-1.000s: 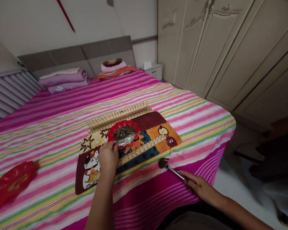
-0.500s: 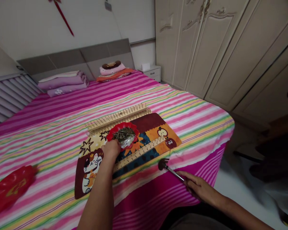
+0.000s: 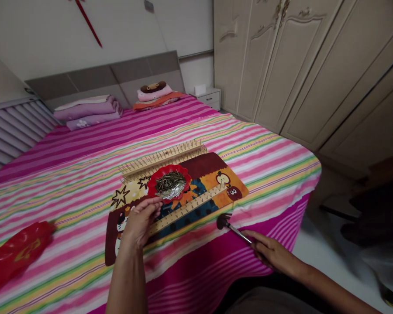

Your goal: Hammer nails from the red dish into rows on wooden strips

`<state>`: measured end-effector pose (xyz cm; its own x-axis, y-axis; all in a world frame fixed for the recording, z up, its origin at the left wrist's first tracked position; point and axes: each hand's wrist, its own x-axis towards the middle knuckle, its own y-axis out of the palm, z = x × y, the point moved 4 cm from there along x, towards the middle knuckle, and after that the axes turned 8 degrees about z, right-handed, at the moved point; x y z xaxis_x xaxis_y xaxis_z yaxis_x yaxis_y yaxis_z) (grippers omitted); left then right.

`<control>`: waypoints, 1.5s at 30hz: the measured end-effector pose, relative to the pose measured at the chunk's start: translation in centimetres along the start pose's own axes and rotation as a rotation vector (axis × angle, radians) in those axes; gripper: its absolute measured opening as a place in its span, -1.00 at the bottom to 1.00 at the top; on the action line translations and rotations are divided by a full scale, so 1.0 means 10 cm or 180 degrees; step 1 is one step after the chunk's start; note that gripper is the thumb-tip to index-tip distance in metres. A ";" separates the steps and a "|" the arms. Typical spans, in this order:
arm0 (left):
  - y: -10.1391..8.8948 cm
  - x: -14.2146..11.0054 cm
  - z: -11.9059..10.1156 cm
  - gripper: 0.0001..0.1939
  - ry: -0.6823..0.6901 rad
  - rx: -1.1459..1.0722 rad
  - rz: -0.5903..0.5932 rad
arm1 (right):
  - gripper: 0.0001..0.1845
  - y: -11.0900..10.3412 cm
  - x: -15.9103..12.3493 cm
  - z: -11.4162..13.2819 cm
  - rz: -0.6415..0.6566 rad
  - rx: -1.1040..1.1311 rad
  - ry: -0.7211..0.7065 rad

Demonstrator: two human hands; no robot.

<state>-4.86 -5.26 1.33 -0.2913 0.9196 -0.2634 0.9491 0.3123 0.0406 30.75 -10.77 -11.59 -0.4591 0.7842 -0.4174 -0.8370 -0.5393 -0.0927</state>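
My left hand (image 3: 144, 220) is just in front of a red scalloped plate (image 3: 150, 179), its thumb and fingers pinched together; what they hold is too small to make out. A heap of loose nails (image 3: 170, 183), darker ones and shinier ones, fills the plate. My right hand (image 3: 270, 250) grips the handle of a claw hammer (image 3: 236, 231), its dark head over the bed's near edge. Between the hands, a wooden strip (image 3: 190, 207) with a row of nails standing in it lies on a patterned mat (image 3: 203, 168).
Behind the plate lie wooden strips (image 3: 163, 160) with many upright nails. A red tray (image 3: 22, 250) sits at the left on the striped bedspread (image 3: 265, 152). Folded bedding (image 3: 88, 111) is stacked near the headboard (image 3: 94, 83). A wardrobe (image 3: 281, 65) stands at the right.
My left hand has drawn back from the nails in the plate toward me and to the left, fingers pinched. My right hand still holds the hammer in nearly the same place.
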 end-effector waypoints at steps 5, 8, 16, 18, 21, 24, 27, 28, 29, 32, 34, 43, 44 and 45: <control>-0.05 -0.27 0.25 -0.65 0.0091 0.0066 -0.0529 | -0.37 0.01 -0.02 0.05 0.0011 0.0150 0.0141; -0.08 -0.42 0.41 -0.62 0.0139 0.0303 -0.0591 | -0.36 0.01 -0.03 0.09 0.0077 0.0148 0.0169; -0.19 -0.66 1.02 -0.73 -0.0411 0.1991 -0.0158 | -0.39 0.01 -0.05 0.09 0.0040 0.0161 0.0315; -0.18 -0.70 1.12 -0.78 -0.0317 0.2311 -0.0082 | -0.37 0.01 -0.07 0.12 0.0038 0.0167 0.0396; -0.12 -0.74 1.17 -0.81 -0.0031 0.2742 0.0150 | -0.34 0.02 -0.09 0.16 0.0091 0.0159 0.0491; -0.01 -0.77 1.14 -0.85 0.0184 0.3303 0.0375 | -0.35 0.01 -0.08 0.14 0.0044 0.0182 0.0492; 0.12 -0.80 1.09 -0.84 0.0267 0.3981 0.0616 | -0.36 0.00 -0.05 0.06 -0.0016 0.0224 0.0391; 0.14 -0.80 1.08 -0.83 0.0241 0.4136 0.0677 | -0.35 0.00 -0.04 0.04 -0.0024 0.0236 0.0354; 0.16 -0.80 1.06 -0.82 0.0206 0.4214 0.0717 | -0.35 0.00 -0.03 0.01 -0.0026 0.0241 0.0325; 0.10 -0.76 0.96 -0.87 0.0117 0.3827 0.0473 | -0.34 0.00 -0.02 -0.02 -0.0027 0.0232 0.0279; 0.00 -0.71 0.86 -0.96 0.0100 0.3018 0.0039 | -0.34 0.00 -0.03 0.00 -0.0025 0.0219 0.0276; 0.04 -0.41 0.67 -0.62 0.0395 -0.0082 -0.0857 | -0.31 0.03 -0.08 0.17 0.0077 0.0164 0.0398; 0.06 -0.39 0.69 -0.63 0.0409 -0.0112 -0.0895 | -0.31 0.03 -0.08 0.18 0.0087 0.0151 0.0398; 0.08 -0.37 0.71 -0.64 0.0422 -0.0109 -0.0930 | -0.31 0.03 -0.08 0.17 0.0090 0.0142 0.0395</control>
<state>-2.23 -10.08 -4.51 -0.5660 0.8123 -0.1409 0.8191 0.5734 0.0149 30.38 -10.97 -9.74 -0.4446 0.7235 -0.5281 -0.8380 -0.5442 -0.0401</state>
